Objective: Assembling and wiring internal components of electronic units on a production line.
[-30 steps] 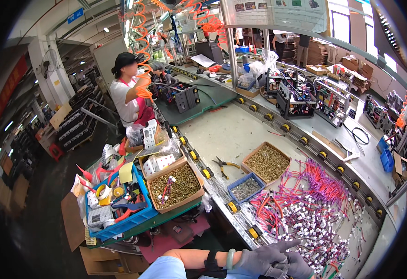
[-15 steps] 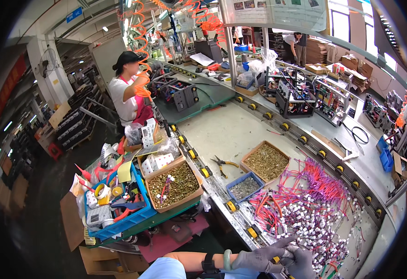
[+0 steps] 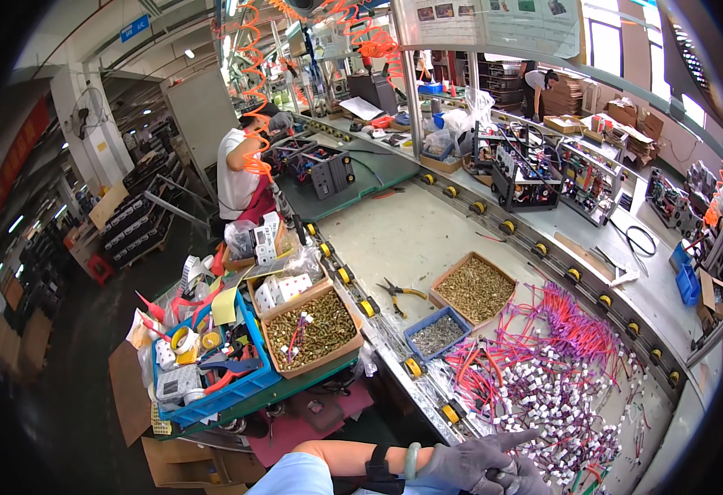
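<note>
Both of my hands wear grey gloves and meet at the bottom edge, beside the near rail of the bench. My left hand (image 3: 465, 464) has its index finger stretched to the right over white connectors, its other fingers curled against the right hand. My right hand (image 3: 526, 480) sits low next to it with bent fingers, partly cut off by the frame. Whatever lies between them is hidden. Just beyond spreads a large heap of red and purple wires with white connectors (image 3: 555, 404). A blue tray of small metal parts (image 3: 437, 332) and a box of brass-coloured parts (image 3: 474, 288) stand behind it.
Cutting pliers (image 3: 400, 295) lie on the bench. To the left are another box of brass-coloured parts (image 3: 310, 328) and a blue crate (image 3: 213, 402) of tools and tape. Yellow-wheeled rollers (image 3: 367, 308) line the bench. A co-worker (image 3: 242, 169) stands by dark machine frames.
My hands have shifted slightly left and down, and the left index finger now points out straight. The co-worker has leaned over the machine; a distant person has moved right.
</note>
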The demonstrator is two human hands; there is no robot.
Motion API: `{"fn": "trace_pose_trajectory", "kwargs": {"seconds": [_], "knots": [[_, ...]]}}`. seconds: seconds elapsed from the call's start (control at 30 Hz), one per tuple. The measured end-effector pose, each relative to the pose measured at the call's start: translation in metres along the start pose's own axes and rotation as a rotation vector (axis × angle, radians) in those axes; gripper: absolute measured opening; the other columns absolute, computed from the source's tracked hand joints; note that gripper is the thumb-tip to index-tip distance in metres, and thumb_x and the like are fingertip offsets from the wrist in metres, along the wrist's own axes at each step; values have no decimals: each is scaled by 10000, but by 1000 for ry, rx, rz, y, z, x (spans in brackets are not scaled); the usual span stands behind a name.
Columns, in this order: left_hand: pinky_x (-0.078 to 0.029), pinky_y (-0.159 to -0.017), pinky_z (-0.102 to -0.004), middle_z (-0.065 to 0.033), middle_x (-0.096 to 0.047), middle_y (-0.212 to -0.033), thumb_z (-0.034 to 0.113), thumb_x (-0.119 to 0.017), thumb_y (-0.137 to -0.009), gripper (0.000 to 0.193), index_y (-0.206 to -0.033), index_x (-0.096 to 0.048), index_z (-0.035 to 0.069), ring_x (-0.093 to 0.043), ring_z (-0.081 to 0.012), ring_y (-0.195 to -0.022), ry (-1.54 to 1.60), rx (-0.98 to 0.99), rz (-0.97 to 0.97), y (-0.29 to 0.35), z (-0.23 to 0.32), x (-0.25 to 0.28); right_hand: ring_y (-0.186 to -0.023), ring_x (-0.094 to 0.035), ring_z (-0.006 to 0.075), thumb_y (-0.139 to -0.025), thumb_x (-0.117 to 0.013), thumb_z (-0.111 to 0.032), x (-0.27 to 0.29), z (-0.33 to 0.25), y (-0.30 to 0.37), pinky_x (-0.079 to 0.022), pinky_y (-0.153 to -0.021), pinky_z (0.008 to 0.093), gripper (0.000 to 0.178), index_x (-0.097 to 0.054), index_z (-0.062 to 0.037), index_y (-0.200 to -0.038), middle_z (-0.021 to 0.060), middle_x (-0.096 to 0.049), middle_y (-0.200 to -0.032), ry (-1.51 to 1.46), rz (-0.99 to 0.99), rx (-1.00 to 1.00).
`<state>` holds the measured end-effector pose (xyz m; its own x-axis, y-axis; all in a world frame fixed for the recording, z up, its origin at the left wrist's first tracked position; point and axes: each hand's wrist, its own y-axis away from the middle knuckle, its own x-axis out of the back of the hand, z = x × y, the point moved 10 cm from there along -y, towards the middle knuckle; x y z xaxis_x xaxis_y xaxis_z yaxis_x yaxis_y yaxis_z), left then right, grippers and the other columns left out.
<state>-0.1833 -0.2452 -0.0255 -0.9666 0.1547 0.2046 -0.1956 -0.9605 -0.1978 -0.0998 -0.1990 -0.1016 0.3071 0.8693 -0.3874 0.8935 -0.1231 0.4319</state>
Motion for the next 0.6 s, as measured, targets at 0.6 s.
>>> {"fn": "trace_pose_trajectory", "kwargs": {"seconds": [0.6], "knots": [[-300, -1216, -457, -185, -189, -1673, 183, -730, -892, 323, -1157, -667, 9, -270, -347, -1529, 121, 62, 93, 5, -28, -8, -845, -631, 227, -977, -643, -79, -17, -71, 19, -516, -785, 349, 201, -648, -5, -1163, 108, -671, -930, 874, 265, 408]]}}
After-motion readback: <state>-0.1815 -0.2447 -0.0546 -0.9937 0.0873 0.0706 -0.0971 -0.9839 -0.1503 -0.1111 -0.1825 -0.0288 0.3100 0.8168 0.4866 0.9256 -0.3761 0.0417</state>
